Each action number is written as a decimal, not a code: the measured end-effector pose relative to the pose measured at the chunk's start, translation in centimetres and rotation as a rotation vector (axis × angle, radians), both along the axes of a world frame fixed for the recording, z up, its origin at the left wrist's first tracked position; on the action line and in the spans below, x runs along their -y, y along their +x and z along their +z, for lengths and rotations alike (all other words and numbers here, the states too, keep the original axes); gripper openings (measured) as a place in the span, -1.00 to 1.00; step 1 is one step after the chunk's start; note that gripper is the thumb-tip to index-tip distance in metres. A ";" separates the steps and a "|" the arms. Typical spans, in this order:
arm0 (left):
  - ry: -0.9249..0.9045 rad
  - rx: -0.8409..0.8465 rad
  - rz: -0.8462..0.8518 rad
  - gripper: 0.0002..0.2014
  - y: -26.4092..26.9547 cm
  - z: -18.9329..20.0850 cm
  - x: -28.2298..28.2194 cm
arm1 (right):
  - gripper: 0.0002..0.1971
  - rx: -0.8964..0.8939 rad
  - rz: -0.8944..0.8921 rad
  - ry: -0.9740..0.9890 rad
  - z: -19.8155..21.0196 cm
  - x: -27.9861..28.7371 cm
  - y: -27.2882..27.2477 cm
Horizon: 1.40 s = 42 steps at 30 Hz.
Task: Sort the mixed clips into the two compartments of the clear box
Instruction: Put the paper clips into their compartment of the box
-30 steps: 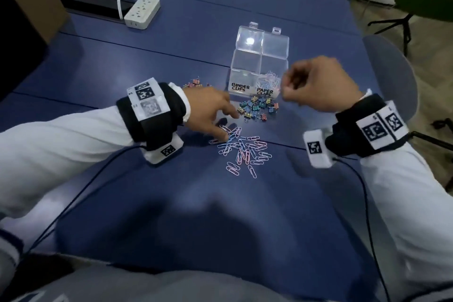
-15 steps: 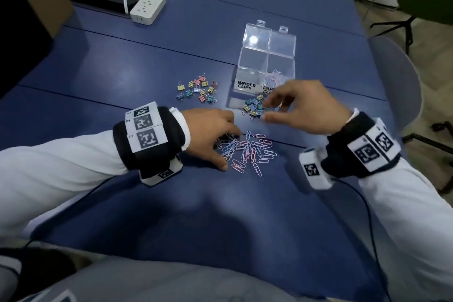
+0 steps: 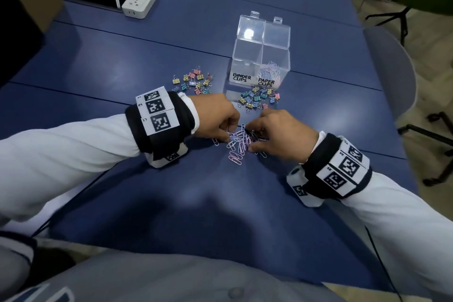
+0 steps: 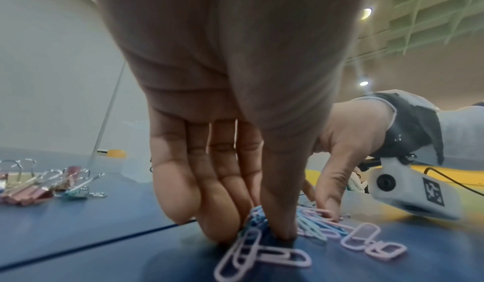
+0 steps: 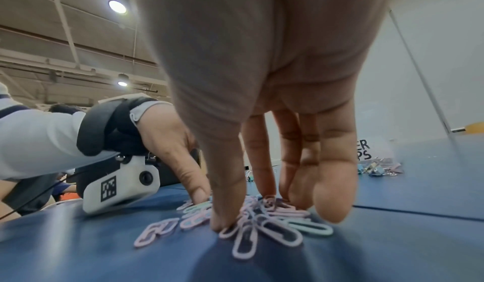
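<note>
Here the paper clips [image 3: 239,141] lie in a loose pink and blue heap on the blue table [image 3: 220,203], near the person's body and well short of the clear box [image 3: 261,56]. Both hands are down on the heap from either side. The left hand [image 3: 217,117] pinches a bunch of blue clips between thumb and fingers, which the left wrist view shows plainly, its fingertips [image 4: 222,220] touching the tabletop. The right hand [image 3: 282,132] has its thumb and fingers curled down onto the clips, gathering them in a grasp, with the little finger lifted just off the surface.

The box stands open, its two lids tilted back. The left compartment, labelled for binder clips, looks empty; the right one, labelled for paper clips, already holds some. A cluster of binder clips [image 3: 258,99] sits just in front of the box, and a second cluster [image 3: 193,81] lies to its left, apart from it.

Farther back on the table a white power strip [image 3: 140,2] rests with its cord looped.
</note>
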<state>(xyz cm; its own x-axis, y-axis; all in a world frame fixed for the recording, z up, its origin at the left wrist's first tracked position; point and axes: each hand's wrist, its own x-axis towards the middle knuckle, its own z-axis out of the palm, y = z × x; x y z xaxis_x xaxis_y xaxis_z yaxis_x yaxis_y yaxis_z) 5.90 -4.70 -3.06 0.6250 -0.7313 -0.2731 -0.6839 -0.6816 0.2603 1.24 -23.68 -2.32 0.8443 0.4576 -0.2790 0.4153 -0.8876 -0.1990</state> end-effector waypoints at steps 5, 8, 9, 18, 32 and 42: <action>0.015 0.029 -0.024 -0.86 0.1 0.4 0.2 | -0.75 0.054 0.001 0.040 -0.1 0.0 0.5; 0.018 0.037 -0.021 -0.88 0.2 0.5 0.4 | -0.78 0.064 0.001 0.045 0.0 -0.1 0.8; 0.020 0.031 -0.020 -0.87 0.3 0.5 0.4 | -0.78 0.066 -0.001 0.049 0.1 -0.1 0.8; -0.079 -0.013 0.028 -0.92 2.0 2.0 0.3 | -0.73 0.091 -0.030 0.100 -0.1 0.0 1.3; -0.298 0.140 0.312 -0.80 10.3 8.1 5.5 | -0.87 0.272 -0.636 0.942 4.4 4.3 8.8; -0.285 0.095 0.432 -0.78 11.0 6.8 6.6 | -0.81 0.340 -0.746 0.773 2.1 4.3 12.3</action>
